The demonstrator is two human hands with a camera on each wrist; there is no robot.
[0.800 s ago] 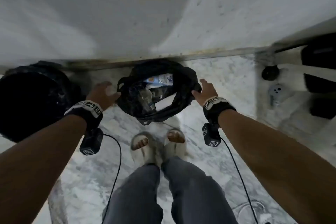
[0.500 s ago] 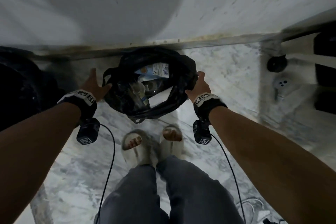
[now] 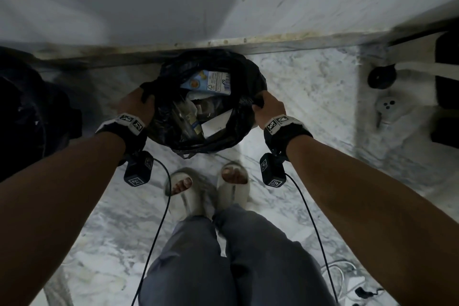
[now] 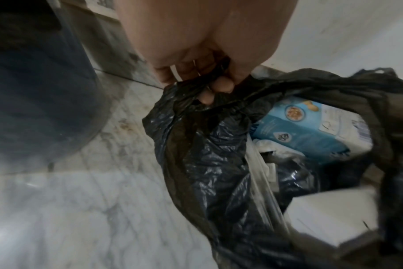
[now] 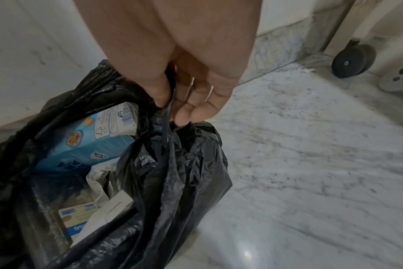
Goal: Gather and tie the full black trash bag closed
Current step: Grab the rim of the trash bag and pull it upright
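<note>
A full black trash bag [image 3: 238,131] stands on the marble floor against the wall, its mouth open and showing a blue carton [image 3: 206,81] and other rubbish. My left hand [image 3: 137,104] grips a bunch of the bag's left rim [image 4: 196,94], with its fingers [image 4: 219,85] curled round the plastic. At the right rim [image 5: 166,116] my right hand [image 3: 269,104] pinches the plastic between thumb and fingers [image 5: 184,112]. The blue carton [image 4: 299,127] [image 5: 85,142] lies on top inside the bag.
A dark round bin [image 3: 29,112] [image 4: 35,91] stands at the left. At the right are a black caster wheel [image 3: 381,76] [image 5: 354,61] and a round floor drain [image 3: 387,107]. My two slippered feet [image 3: 208,189] stand just behind the bag. White cables [image 3: 347,278] lie bottom right.
My left hand moved in from the floor beside the bag and took hold of its left rim. My right hand kept its hold, and the mouth of the bag is pulled up.
</note>
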